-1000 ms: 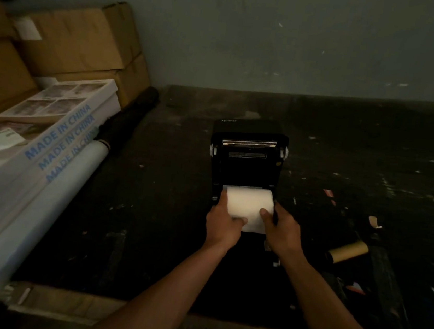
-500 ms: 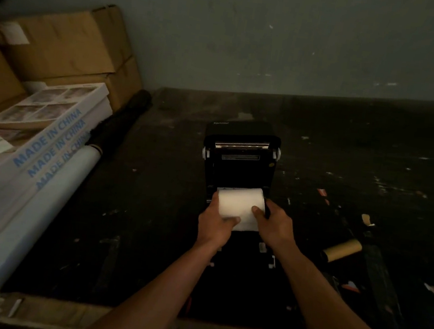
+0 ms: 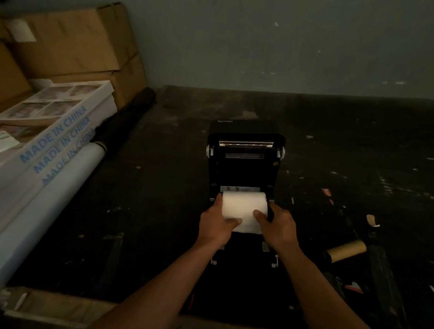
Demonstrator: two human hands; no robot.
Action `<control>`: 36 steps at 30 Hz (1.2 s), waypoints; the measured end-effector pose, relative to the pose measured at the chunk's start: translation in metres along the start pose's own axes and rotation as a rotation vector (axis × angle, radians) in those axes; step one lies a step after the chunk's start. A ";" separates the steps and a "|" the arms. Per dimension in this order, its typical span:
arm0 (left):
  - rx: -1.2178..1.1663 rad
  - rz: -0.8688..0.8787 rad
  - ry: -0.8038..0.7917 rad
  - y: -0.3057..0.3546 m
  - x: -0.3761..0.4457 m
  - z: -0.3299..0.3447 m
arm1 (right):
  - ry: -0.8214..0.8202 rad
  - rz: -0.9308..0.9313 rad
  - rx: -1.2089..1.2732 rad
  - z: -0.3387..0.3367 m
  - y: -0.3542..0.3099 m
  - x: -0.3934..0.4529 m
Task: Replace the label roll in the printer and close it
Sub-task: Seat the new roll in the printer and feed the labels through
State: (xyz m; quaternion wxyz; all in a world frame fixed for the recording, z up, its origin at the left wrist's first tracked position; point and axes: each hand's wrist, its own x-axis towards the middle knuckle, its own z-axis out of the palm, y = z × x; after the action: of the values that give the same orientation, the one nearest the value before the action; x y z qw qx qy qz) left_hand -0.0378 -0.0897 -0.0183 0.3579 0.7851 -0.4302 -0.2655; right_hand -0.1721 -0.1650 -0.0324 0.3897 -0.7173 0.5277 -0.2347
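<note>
Both hands have carried the label roll (image 3: 243,208) slightly farther into the open printer (image 3: 242,167), the left hand (image 3: 218,226) and right hand (image 3: 278,230) gripping its ends, long axis crosswise, directly ahead, equally near, mid-bench.

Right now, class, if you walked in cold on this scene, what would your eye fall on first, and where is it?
The white label roll stands out brightest, gripped at its ends by the left hand and right hand at the mouth of the open black printer on the dark floor. Next come the long white boxes printed MADE IN CHINA, leaning at the left, and an empty cardboard core lying to the right.
</note>
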 end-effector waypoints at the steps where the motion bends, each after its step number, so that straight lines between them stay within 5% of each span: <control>1: 0.010 0.015 -0.002 0.000 -0.001 -0.001 | -0.001 0.012 -0.006 -0.001 0.001 0.001; 36: -0.042 -0.049 -0.130 -0.024 0.004 -0.018 | -0.105 -0.037 0.044 -0.020 0.029 -0.011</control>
State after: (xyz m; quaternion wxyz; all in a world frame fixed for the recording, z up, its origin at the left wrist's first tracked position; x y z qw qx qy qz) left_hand -0.0111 -0.0781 -0.0268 0.3387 0.7689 -0.4275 -0.3336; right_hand -0.2070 -0.1643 -0.0432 0.4282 -0.7295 0.4879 -0.2154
